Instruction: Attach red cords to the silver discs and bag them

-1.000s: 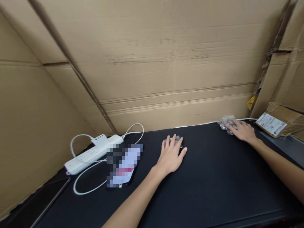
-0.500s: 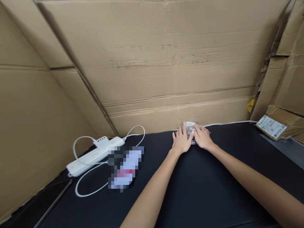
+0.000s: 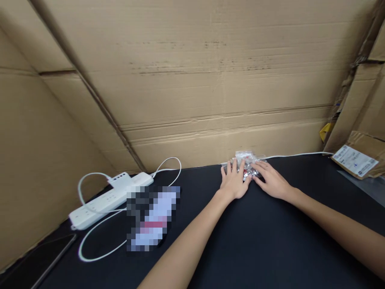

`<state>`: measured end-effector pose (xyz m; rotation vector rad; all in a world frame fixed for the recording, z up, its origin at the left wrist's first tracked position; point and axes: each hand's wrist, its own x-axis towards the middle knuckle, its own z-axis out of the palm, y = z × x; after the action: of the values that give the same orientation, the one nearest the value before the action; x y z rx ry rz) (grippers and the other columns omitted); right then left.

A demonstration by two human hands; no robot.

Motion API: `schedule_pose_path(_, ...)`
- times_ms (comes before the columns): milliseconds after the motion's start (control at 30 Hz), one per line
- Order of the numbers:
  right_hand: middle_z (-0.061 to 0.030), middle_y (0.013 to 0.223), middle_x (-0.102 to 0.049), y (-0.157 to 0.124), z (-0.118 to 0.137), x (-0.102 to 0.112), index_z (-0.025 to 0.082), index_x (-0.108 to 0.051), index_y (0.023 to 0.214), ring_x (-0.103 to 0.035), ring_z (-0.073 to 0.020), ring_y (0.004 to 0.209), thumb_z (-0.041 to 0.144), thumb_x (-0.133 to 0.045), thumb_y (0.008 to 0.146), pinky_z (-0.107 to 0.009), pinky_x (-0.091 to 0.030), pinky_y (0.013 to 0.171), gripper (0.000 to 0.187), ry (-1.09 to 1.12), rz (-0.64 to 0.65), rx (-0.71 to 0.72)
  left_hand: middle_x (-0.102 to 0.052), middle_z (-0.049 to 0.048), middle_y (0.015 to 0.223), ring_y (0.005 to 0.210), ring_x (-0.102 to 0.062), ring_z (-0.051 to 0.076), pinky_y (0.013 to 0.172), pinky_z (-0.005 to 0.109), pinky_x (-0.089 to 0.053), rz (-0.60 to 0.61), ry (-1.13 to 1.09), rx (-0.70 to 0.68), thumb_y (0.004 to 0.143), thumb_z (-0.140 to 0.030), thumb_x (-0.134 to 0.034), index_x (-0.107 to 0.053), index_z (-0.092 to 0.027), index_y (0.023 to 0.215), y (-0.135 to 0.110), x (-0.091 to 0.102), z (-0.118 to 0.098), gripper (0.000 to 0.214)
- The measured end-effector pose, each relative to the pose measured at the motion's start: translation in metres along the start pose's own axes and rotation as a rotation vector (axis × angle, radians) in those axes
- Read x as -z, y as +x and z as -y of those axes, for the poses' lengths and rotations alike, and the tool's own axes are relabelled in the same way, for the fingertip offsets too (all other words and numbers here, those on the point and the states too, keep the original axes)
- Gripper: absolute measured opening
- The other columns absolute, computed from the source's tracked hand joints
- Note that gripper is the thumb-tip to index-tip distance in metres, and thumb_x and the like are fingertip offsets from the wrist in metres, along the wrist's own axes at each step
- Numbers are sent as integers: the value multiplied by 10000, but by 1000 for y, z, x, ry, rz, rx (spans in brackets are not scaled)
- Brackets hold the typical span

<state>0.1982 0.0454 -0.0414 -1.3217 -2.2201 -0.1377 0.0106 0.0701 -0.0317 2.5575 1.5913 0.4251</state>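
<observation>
Tabletop edge (image 3: 200,167) beyond hands (image 3: 234,185) on packets (image 3: 246,156)

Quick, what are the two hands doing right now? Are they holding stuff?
Left hand: open, palm down, spread over the clear plastic packets.
Right hand: open, palm down, reaching onto the packets' right side.

White label (image 3: 355,160): blue cross (image 3: 355,165), otherwise illegible
</observation>
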Motion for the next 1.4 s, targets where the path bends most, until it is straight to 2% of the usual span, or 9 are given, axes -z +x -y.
schedule_pose_path(300, -130, 1175, -646, 16, -3, 6, 184, -536, 1305, -538, -304, 1125, 287, -528, 895, -497, -432, 972, 423, -5, -120, 15, -285, 150, 1532, 1382, -253, 394, 1083, 641, -124, -149, 73, 8, 918, -593, -255, -252, -254, 1491, 16, -3, -2, 665)
schedule_pose_path(467, -120, 1196, -617, 4, 4, 18, 230, -519, 1321, -530, -309, 1126, 290, -500, 913, -514, -430, 977, 412, 36, -242, 14, -426, 152, 1427, 1356, -286, 351, 1119, 570, -113, -364, 81, -46, 945, -518, -283, -396, -191, 1418, 2, 10, -11, 586)
schedule_pose_path(667, -102, 1208, -597, -15, 32, 28, 250, -467, 1342, -525, -294, 1144, 254, -545, 888, -493, -439, 990, 460, 187, -323, 64, -601, 109, 1158, 1137, -465, 268, 1018, 428, -356, -511, -247, -177, 942, -381, -412, -596, -171, 1128, -30, 27, -32, 336)
schedule_pose_path(800, -91, 1222, -575, -21, 58, 30, 286, -429, 1356, -525, -291, 1154, 185, -541, 857, -498, -431, 998, 521, 309, -284, 76, -641, 59, 866, 880, -574, 220, 873, 375, -458, -439, -553, -140, 917, -322, -461, -613, -181, 871, -46, 31, -41, 212)
schedule_pose_path(933, -112, 1293, -525, -17, 69, 37, 268, -381, 1388, -532, -298, 1133, 278, -637, 808, -466, -482, 922, 634, 425, -324, -53, -640, 33, 802, 700, -604, 176, 666, 306, -511, -307, -967, -43, 894, -367, -510, -608, -181, 915, -54, 35, -35, 212)
schedule_pose_path(1033, -101, 1263, -548, -13, 68, 42, 275, -466, 1319, -561, -278, 1063, 307, -640, 813, -446, -490, 882, 536, 508, -365, -113, -632, 35, 797, 601, -594, 158, 538, 295, -525, -112, -1232, -47, 849, -424, -582, -603, -174, 942, -59, 41, -27, 268)
schedule_pose_path(1133, -74, 1048, -633, -9, 64, 43, 246, -594, 1091, -608, -225, 888, 347, -647, 815, -392, -515, 789, 299, 758, -304, -191, -635, 47, 786, 610, -598, 159, 547, 317, -553, -7, -1332, -22, 808, -421, -649, -629, -151, 909, -64, 50, -23, 288)
schedule_pose_path(1267, -20, 733, -606, -6, 64, 42, 206, -577, 780, -567, -149, 606, 447, -677, 775, -297, -492, 553, 261, 1168, -168, -355, -668, 82, 887, 744, -617, 171, 612, 290, -547, -18, -1432, 43, 790, -366, -688, -649, -141, 977, -64, 57, -21, 295)
schedule_pose_path(1400, -19, 683, -591, -7, 65, 38, 187, -570, 724, -519, -117, 504, 458, -661, 781, -290, -462, 500, 292, 1242, -162, -489, -684, 93, 961, 802, -623, 164, 655, 263, -519, -76, -1406, 66, 767, -320, -711, -659, -143, 966, -62, 56, -18, 272)
